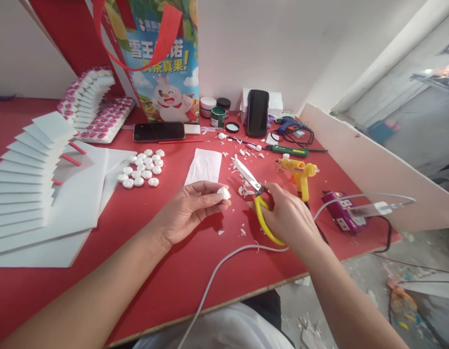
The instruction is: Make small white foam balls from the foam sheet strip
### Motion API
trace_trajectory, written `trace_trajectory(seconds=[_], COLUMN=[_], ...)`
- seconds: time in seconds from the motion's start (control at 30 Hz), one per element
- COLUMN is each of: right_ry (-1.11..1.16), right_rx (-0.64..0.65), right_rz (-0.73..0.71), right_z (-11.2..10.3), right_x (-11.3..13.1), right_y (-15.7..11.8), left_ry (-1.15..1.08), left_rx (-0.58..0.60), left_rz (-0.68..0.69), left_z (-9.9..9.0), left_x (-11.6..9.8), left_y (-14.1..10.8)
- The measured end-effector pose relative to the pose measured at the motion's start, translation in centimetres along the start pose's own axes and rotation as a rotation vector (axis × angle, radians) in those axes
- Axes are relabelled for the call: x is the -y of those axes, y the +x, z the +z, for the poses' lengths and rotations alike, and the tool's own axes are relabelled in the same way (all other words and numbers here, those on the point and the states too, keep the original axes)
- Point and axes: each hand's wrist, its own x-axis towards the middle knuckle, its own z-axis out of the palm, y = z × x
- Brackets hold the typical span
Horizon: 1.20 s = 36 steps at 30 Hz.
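Note:
Between the thumb and fingers of my left hand is a small white foam piece, rounded like the others on the table. My right hand grips a pair of yellow-handled scissors, whose blades point away and to the left and look closed or nearly so. The blades lie apart from the foam piece, over white scraps. A white paper piece lies just beyond my left hand. To its left sits a cluster of small white foam rosettes.
Fanned white foam sheets stand at left. A phone, paint jars and a tall printed bag are at the back. On the right are a yellow glue gun and a purple power strip. A white cable crosses the front.

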Motion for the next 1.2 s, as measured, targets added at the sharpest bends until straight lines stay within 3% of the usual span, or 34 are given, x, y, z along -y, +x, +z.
trace_trajectory(seconds=[0.13,0.27,0.4,0.5,0.6,0.9,1.03,1.2], right_ry=[-0.148,-0.14,0.326,0.758,0.914,0.574,0.438,0.502], right_rx=[0.04,0.005,-0.123,-0.011,0.06,-0.189,-0.237,-0.202], right_rz=[0.011,-0.087,-0.276,-0.322,-0.297,-0.504,-0.531,-0.51], right_z=[0.8,0.3,-0.8,-0.8,-0.2,0.5,1.0,1.5], right_x=[0.6,1.1,2.0,2.9,3.6,4.2,4.2,4.3], right_y=[1.7,1.7,1.5,1.7,1.8,1.0,0.8,1.1], left_ry=[0.022,0.083,0.19,0.343,0.498,0.63,0.592,0.527], left_rx=[-0.022,-0.074,-0.129,-0.097,-0.047,-0.048,-0.042,-0.071], left_rz=[0.045,0.08,0.139,0.234,0.333,0.385,0.323,0.211], left_z=[-0.2,-0.3,-0.3,-0.5,-0.7,-0.5,-0.4,-0.6], left_x=[-0.3,-0.4,-0.1,0.0,-0.1,-0.5,-0.4,-0.2], left_y=[0.1,0.0,-0.1,-0.1,-0.2,-0.4,-0.3,-0.2])
